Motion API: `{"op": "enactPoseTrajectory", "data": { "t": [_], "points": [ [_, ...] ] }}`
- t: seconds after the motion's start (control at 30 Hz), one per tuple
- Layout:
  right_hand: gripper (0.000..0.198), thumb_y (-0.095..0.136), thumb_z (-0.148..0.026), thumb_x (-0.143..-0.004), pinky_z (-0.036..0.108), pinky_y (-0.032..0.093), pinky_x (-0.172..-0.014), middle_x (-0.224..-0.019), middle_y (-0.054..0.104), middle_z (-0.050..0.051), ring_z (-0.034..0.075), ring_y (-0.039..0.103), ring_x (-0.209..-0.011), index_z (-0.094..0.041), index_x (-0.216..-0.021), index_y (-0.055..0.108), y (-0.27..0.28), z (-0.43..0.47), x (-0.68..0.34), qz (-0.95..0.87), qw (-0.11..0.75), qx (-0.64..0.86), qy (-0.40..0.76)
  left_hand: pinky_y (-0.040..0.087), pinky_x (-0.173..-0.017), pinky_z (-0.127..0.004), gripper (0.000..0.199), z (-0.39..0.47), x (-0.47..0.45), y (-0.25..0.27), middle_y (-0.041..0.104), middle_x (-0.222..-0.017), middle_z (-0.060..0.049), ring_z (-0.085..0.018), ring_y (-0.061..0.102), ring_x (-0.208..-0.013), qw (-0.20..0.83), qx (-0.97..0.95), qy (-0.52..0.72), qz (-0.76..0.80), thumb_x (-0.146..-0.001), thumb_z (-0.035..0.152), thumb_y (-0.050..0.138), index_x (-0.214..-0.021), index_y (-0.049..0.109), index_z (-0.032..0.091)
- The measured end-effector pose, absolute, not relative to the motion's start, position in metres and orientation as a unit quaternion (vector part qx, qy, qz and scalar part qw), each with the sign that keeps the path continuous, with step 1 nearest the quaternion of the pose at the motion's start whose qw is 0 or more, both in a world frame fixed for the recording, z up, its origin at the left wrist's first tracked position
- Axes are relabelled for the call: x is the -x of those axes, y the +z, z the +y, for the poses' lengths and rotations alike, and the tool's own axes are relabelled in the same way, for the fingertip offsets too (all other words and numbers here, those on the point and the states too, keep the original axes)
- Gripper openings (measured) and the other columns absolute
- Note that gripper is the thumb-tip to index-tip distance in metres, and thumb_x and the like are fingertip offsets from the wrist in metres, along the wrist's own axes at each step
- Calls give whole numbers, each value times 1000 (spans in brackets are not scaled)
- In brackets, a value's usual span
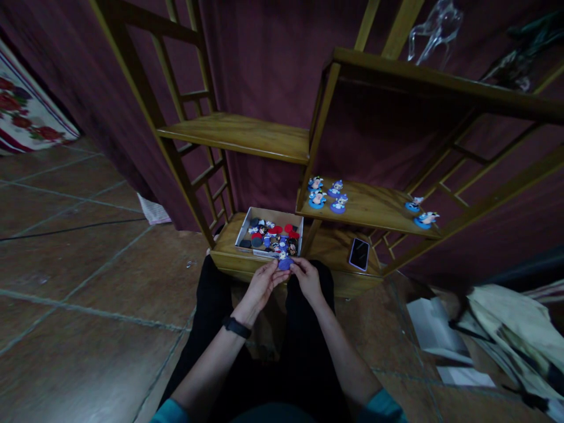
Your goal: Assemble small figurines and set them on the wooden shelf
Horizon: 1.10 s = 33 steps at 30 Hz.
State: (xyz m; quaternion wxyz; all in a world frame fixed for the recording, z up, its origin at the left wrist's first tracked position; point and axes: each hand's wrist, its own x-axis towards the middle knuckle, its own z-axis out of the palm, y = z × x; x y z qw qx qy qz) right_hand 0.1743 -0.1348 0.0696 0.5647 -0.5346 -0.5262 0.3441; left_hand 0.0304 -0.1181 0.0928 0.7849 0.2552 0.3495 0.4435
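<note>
Between my two hands is a small figurine with a white-and-purple top and a round purple base. My left hand pinches the base from the left, and my right hand has its fingers closed on the other side. Just beyond the figurine stands an open cardboard box filled with a jumble of small figures and red, dark and purple round bases. On the shelf to the upper right, several finished-looking figurines with blue or purple bases stand upright, two more near its right end.
The wooden display rack has stepped shelves and lattice sides. A phone lies on the low shelf at right. Glass ornaments stand on the upper right shelf. A pale bag and a white box rest on the tiled floor.
</note>
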Motion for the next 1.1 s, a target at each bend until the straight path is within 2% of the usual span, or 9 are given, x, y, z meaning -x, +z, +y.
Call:
{"op": "enactPoseTrajectory", "data": {
  "t": [0.13,0.47,0.93,1.1],
  "points": [
    [23,57,-32,-76,33,48,-80,-92,69,1,19,62,-86,-25,-96,66,72,-135,-176,-522,561,516,382,54,-71,-27,26,-117,-29,93,69,-82,-9,-16,67,-72,784,-242,451,350,-74,24,67,-96,59,12],
    [27,56,-33,-77,35,48,-84,-98,68,1,19,63,-89,-27,-102,65,68,-133,-176,-520,560,508,397,53,-67,-24,30,-114,-29,91,69,-81,-5,-13,66,-69,768,-237,469,366,-69,18,71,-96,58,15],
    [40,58,-46,-76,42,48,-88,-106,66,4,20,65,-89,-25,-109,63,72,-131,-174,-467,555,467,505,51,-75,-21,17,-111,-31,86,68,-82,-4,-10,64,-76,751,-227,510,352,-64,9,72,-80,66,12],
    [42,60,-47,-74,42,48,-90,-107,65,4,21,63,-96,-23,-108,63,73,-128,-169,-442,563,445,538,50,-76,-22,19,-107,-30,84,69,-81,-5,-11,64,-76,740,-229,519,361,-62,8,73,-80,67,11]
  ]
}}
